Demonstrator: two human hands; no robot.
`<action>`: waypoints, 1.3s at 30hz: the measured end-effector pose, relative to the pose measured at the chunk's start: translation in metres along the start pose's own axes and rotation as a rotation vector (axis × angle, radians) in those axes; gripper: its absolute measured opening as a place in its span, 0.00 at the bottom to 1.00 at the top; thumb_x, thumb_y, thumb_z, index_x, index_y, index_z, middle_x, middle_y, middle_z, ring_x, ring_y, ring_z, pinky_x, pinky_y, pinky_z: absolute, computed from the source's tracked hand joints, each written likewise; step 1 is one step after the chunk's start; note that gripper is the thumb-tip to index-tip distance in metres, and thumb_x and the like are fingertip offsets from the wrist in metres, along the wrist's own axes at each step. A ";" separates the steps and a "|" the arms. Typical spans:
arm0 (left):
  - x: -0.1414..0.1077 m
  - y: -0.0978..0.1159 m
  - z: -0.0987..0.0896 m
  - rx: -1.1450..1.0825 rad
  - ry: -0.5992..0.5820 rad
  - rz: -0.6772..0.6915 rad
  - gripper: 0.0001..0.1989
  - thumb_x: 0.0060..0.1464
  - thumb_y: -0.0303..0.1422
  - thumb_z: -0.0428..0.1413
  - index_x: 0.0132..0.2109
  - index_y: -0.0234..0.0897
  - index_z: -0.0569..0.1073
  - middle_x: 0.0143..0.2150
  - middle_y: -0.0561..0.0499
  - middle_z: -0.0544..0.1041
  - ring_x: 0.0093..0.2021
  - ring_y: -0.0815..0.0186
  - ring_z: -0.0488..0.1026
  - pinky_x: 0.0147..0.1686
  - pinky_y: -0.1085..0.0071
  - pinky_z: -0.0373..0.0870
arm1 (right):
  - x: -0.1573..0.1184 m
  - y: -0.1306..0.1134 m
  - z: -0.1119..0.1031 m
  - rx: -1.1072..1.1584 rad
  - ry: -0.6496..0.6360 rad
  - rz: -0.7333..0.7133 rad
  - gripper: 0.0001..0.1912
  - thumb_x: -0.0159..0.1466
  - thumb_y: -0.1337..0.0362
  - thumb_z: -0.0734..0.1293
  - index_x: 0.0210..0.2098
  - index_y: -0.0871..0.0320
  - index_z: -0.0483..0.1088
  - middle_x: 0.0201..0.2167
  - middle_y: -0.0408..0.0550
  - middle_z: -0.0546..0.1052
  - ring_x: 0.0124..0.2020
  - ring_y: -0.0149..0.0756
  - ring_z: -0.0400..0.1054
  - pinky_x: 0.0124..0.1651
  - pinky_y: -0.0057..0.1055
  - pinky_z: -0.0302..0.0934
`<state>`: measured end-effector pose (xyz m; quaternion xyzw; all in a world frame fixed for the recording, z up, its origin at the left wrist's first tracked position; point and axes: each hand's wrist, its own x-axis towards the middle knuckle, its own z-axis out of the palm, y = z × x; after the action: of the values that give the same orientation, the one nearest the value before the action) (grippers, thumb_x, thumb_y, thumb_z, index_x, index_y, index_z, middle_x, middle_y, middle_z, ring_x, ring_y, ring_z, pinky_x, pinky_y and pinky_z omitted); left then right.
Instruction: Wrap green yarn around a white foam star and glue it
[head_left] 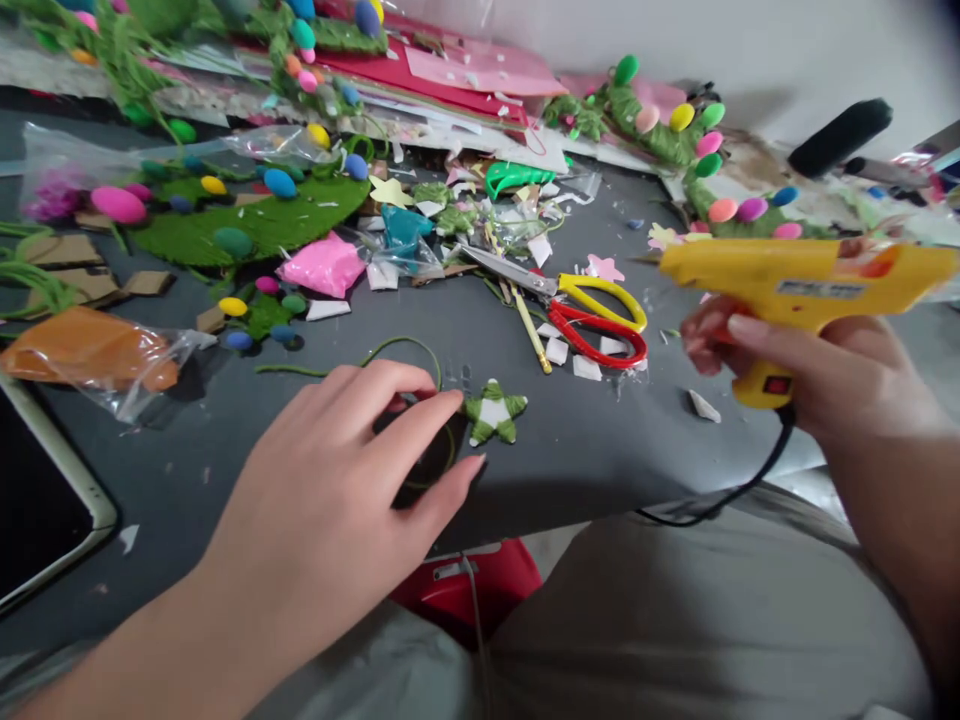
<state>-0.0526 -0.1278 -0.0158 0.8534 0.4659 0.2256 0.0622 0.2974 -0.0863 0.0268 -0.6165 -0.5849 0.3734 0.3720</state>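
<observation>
My right hand (840,370) grips a yellow hot glue gun (757,270), held up over the table's right side with its nozzle pointing left. A black cord (750,485) hangs from its handle. On the table lies a small star (494,412) with a white middle and green yarn wrapped round its points. My left hand (352,470) is beside it, fingers apart and curved. Its index fingertip is at the star's left edge; whether it touches, I cannot tell. A strand of green yarn (409,341) loops behind this hand, partly hidden by it.
Scissors (577,310) with red and yellow handles lie beyond the star, by a pencil (532,330) and white scraps. Bags of orange clay (90,350) and pink clay (326,265) lie left, near a tablet (97,505). Green leaves (255,215) with coloured eggs stand behind.
</observation>
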 end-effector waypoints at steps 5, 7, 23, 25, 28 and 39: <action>0.005 0.003 0.009 0.012 -0.044 -0.016 0.17 0.60 0.36 0.60 0.55 0.35 0.78 0.51 0.40 0.76 0.46 0.47 0.73 0.44 0.47 0.74 | -0.012 -0.003 0.024 -0.142 -0.483 -0.043 0.08 0.67 0.57 0.71 0.39 0.53 0.79 0.36 0.47 0.81 0.37 0.37 0.77 0.39 0.30 0.74; 0.006 0.002 0.010 0.012 -0.055 -0.022 0.17 0.61 0.36 0.60 0.54 0.36 0.78 0.50 0.40 0.75 0.45 0.47 0.72 0.43 0.47 0.73 | -0.014 -0.006 0.034 -0.198 -0.573 -0.063 0.08 0.67 0.56 0.70 0.40 0.51 0.80 0.36 0.45 0.82 0.37 0.38 0.78 0.39 0.29 0.74; 0.003 0.000 0.014 -0.064 -0.071 -0.045 0.12 0.63 0.37 0.59 0.51 0.40 0.76 0.48 0.42 0.75 0.46 0.50 0.72 0.43 0.49 0.71 | -0.019 -0.004 0.049 -0.259 -0.637 -0.253 0.03 0.67 0.62 0.70 0.35 0.51 0.77 0.26 0.36 0.80 0.24 0.29 0.75 0.28 0.18 0.72; 0.003 0.000 0.014 -0.066 -0.069 -0.047 0.11 0.63 0.38 0.59 0.51 0.41 0.76 0.48 0.43 0.75 0.46 0.50 0.72 0.43 0.49 0.71 | -0.018 -0.006 0.050 -0.266 -0.641 -0.281 0.04 0.67 0.63 0.69 0.36 0.51 0.77 0.26 0.36 0.80 0.25 0.28 0.75 0.30 0.19 0.72; 0.003 0.000 0.014 -0.068 -0.071 -0.042 0.10 0.63 0.37 0.59 0.50 0.42 0.76 0.48 0.43 0.75 0.45 0.50 0.73 0.43 0.50 0.71 | -0.016 -0.006 0.050 -0.302 -0.606 -0.345 0.04 0.66 0.62 0.71 0.39 0.50 0.79 0.32 0.38 0.82 0.30 0.32 0.77 0.38 0.23 0.75; 0.004 -0.001 0.014 -0.084 -0.070 -0.048 0.12 0.62 0.38 0.60 0.51 0.41 0.77 0.47 0.43 0.76 0.45 0.50 0.74 0.43 0.50 0.72 | -0.015 -0.012 0.054 -0.380 -0.607 -0.330 0.03 0.64 0.63 0.71 0.35 0.50 0.79 0.25 0.40 0.78 0.34 0.37 0.78 0.42 0.28 0.77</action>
<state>-0.0448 -0.1229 -0.0275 0.8460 0.4737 0.2135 0.1195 0.2432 -0.0997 0.0133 -0.4336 -0.8183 0.3591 0.1162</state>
